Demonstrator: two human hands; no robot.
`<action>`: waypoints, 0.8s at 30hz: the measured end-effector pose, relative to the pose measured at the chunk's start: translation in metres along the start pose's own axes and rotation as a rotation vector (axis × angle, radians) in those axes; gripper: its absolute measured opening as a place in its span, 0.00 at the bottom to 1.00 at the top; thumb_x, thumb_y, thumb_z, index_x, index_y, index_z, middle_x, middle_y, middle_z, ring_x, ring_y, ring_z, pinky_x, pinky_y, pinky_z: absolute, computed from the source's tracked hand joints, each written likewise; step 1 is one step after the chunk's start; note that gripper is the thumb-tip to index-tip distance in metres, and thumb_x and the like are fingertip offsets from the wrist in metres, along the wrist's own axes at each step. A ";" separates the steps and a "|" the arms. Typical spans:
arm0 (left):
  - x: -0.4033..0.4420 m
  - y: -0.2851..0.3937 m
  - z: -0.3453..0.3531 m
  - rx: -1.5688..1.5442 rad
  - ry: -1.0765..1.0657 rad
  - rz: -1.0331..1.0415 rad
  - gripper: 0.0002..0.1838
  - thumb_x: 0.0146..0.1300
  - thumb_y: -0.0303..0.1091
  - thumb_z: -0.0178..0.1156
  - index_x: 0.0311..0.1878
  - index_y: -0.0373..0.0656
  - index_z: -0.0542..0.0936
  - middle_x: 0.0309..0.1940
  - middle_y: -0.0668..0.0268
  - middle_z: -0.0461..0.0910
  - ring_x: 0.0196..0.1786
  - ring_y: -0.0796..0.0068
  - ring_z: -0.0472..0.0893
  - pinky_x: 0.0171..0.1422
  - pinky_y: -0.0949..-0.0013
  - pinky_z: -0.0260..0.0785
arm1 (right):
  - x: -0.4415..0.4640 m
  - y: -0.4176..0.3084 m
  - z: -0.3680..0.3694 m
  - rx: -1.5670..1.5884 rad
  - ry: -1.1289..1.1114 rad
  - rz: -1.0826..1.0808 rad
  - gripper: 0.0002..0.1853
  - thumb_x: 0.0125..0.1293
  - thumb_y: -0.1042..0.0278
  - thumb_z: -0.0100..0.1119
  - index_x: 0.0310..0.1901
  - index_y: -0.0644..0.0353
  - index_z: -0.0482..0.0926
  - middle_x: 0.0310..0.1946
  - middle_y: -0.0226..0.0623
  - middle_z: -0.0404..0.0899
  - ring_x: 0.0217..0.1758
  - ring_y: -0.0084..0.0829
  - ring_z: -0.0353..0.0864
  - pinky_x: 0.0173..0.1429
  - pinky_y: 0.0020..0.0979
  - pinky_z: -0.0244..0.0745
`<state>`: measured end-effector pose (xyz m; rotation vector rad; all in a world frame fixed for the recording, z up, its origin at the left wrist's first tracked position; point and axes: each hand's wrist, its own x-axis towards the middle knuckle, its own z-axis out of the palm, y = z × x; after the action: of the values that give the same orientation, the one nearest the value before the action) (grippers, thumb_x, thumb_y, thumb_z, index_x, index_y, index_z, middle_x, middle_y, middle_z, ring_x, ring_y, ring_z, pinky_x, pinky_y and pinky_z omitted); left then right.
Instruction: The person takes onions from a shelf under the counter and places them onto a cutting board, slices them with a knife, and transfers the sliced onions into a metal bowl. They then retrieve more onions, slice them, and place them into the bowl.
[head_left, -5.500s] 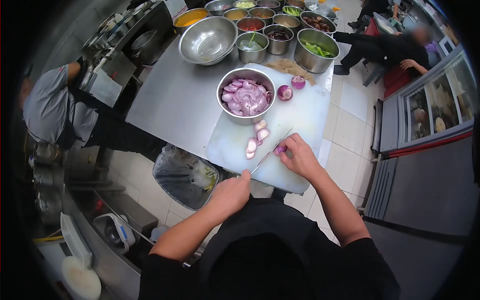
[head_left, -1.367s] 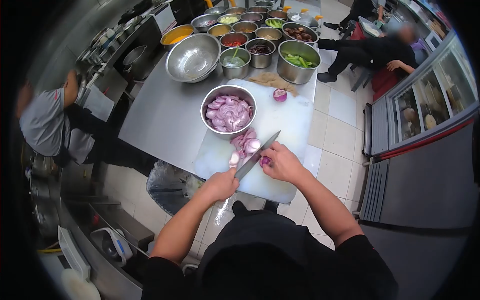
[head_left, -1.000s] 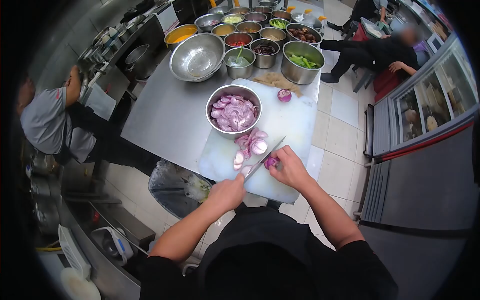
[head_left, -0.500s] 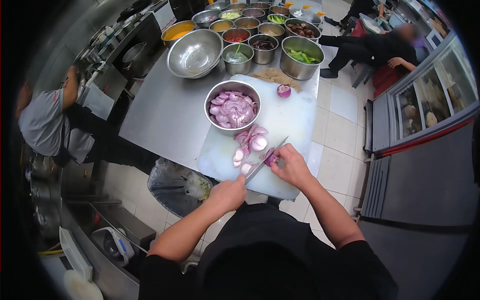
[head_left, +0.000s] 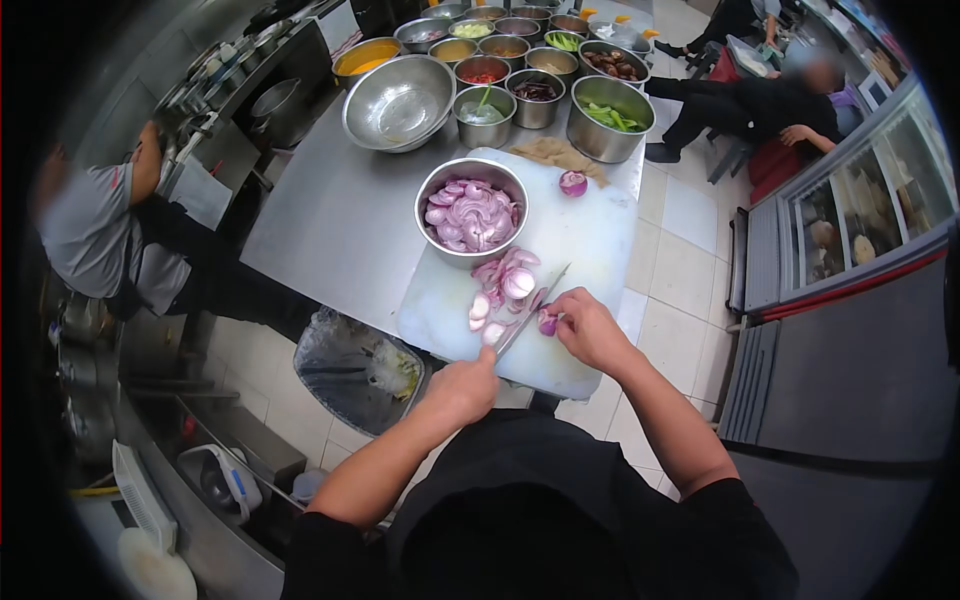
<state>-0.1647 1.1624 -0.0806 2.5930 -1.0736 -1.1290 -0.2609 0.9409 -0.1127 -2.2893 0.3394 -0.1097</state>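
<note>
My left hand (head_left: 468,390) is closed around the handle of a knife (head_left: 530,312), whose blade slants up and away over the white cutting board (head_left: 600,235). In my right hand (head_left: 592,325), the fingertips pinch a piece of red onion (head_left: 548,320) against the board, just right of the blade. Sliced red onion (head_left: 518,283) lies in a loose pile left of the knife. Behind that pile a steel pot (head_left: 440,252) holds many purple onion slices (head_left: 472,212). A peeled red onion (head_left: 573,184) sits at the board's far right.
A large metal bowl (head_left: 400,105), a pot of green vegetables (head_left: 612,118) and several ingredient containers stand at the table's back. A brown cloth (head_left: 555,155) touches the board's far edge. Below the table's left side is a lined bin (head_left: 350,375). People are at left and far right.
The knife has shifted slightly left, away from the onion piece, opening a small gap. My right hand has moved slightly right with the onion piece. The view has shifted a little.
</note>
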 end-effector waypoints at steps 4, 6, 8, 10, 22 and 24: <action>-0.014 0.010 -0.016 0.017 -0.040 -0.029 0.19 0.72 0.38 0.49 0.59 0.37 0.67 0.40 0.38 0.84 0.47 0.35 0.84 0.53 0.38 0.73 | 0.000 0.010 0.002 -0.033 0.009 -0.157 0.07 0.64 0.76 0.65 0.44 0.62 0.83 0.46 0.43 0.78 0.41 0.42 0.85 0.48 0.39 0.82; -0.027 0.009 -0.021 0.042 -0.063 -0.018 0.19 0.72 0.38 0.49 0.59 0.37 0.67 0.40 0.39 0.84 0.46 0.35 0.84 0.53 0.38 0.73 | 0.000 0.011 0.002 -0.082 0.004 -0.220 0.07 0.64 0.75 0.66 0.44 0.61 0.82 0.45 0.42 0.78 0.42 0.44 0.84 0.48 0.40 0.81; -0.009 0.003 -0.004 0.040 -0.026 0.001 0.18 0.72 0.38 0.49 0.59 0.37 0.68 0.39 0.39 0.84 0.46 0.35 0.84 0.52 0.38 0.73 | 0.000 0.013 0.002 -0.116 0.004 -0.263 0.07 0.65 0.73 0.66 0.43 0.60 0.81 0.43 0.42 0.77 0.43 0.45 0.83 0.48 0.41 0.80; 0.002 0.008 -0.003 0.014 0.008 0.045 0.17 0.71 0.37 0.49 0.58 0.37 0.69 0.39 0.39 0.84 0.45 0.35 0.84 0.51 0.38 0.73 | 0.000 0.014 0.002 -0.138 0.011 -0.280 0.08 0.65 0.69 0.67 0.42 0.60 0.80 0.41 0.42 0.76 0.44 0.47 0.81 0.48 0.42 0.79; -0.017 0.015 -0.024 0.085 0.012 0.060 0.16 0.71 0.35 0.49 0.56 0.36 0.70 0.37 0.38 0.85 0.44 0.36 0.85 0.50 0.39 0.75 | 0.000 0.017 0.008 -0.196 0.060 -0.295 0.09 0.68 0.65 0.65 0.44 0.59 0.78 0.40 0.42 0.74 0.44 0.46 0.80 0.46 0.43 0.79; -0.003 0.008 -0.007 0.080 0.008 0.039 0.16 0.71 0.36 0.49 0.56 0.36 0.69 0.37 0.39 0.85 0.44 0.36 0.85 0.50 0.39 0.75 | -0.001 0.018 0.009 -0.200 0.066 -0.286 0.09 0.67 0.65 0.65 0.44 0.59 0.78 0.40 0.42 0.74 0.44 0.46 0.80 0.46 0.43 0.79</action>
<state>-0.1661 1.1571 -0.0704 2.6218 -1.1855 -1.0878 -0.2639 0.9359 -0.1314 -2.5252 0.0558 -0.3088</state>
